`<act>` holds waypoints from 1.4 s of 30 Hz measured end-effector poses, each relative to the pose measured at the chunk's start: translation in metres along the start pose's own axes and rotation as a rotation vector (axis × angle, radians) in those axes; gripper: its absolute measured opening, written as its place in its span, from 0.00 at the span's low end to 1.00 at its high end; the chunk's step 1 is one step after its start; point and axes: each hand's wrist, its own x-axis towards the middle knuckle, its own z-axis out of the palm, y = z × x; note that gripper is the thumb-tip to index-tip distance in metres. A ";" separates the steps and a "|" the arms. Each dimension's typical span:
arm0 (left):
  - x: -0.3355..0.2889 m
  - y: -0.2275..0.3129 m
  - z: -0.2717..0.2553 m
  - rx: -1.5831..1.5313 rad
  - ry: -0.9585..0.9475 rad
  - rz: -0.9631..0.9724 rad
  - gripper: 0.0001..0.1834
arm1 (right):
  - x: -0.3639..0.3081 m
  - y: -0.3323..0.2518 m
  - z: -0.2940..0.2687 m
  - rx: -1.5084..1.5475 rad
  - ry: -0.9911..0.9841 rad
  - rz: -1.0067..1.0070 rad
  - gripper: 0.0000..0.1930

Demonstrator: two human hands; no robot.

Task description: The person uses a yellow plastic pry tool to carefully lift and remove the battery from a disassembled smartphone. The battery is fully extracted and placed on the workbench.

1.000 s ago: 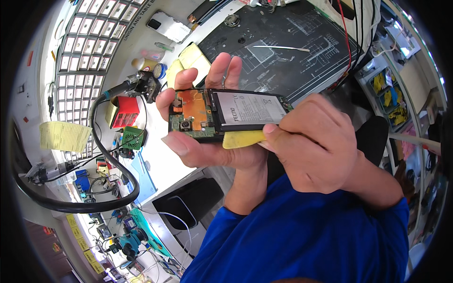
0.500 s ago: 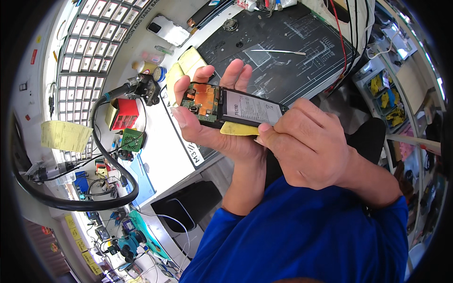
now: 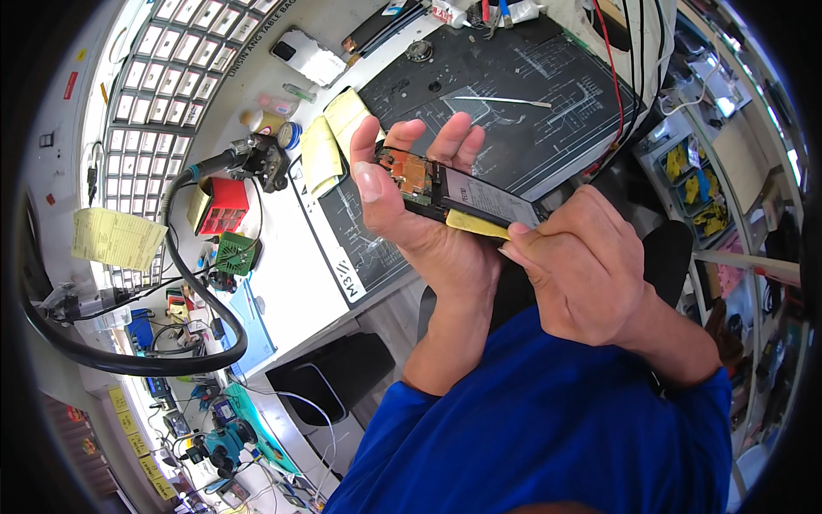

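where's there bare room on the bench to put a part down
The white tabletop looks bare between the green box and dark mat; so does the mat between the pale stick and red cable. It's crowded along the mat's far edge, with tubes, and around the teal instrument.

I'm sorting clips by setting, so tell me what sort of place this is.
Most likely an electronics repair workshop: there's an opened phone with its circuit board exposed, a dark work mat printed with white line drawings, and a rack of small compartments.
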 end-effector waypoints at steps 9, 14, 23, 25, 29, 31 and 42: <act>0.000 -0.007 -0.003 0.053 0.053 0.010 0.34 | -0.003 0.010 0.012 0.040 -0.041 0.098 0.08; 0.026 -0.011 -0.031 0.081 -0.077 0.207 0.31 | -0.001 0.010 0.038 0.328 -0.052 0.350 0.07; 0.036 -0.015 -0.036 0.133 -0.015 0.293 0.28 | 0.001 0.022 0.059 0.097 0.030 0.103 0.07; 0.037 -0.016 -0.034 0.092 0.023 0.237 0.28 | -0.002 0.027 0.062 0.091 0.057 0.064 0.07; 0.040 -0.016 -0.038 0.058 0.008 0.150 0.27 | 0.000 0.031 0.061 0.109 0.056 0.023 0.13; 0.038 -0.018 -0.038 0.035 0.005 0.121 0.27 | 0.000 0.029 0.055 0.106 0.033 0.049 0.13; 0.031 -0.019 -0.036 0.121 0.011 0.255 0.28 | 0.002 0.028 0.033 0.130 -0.136 0.082 0.12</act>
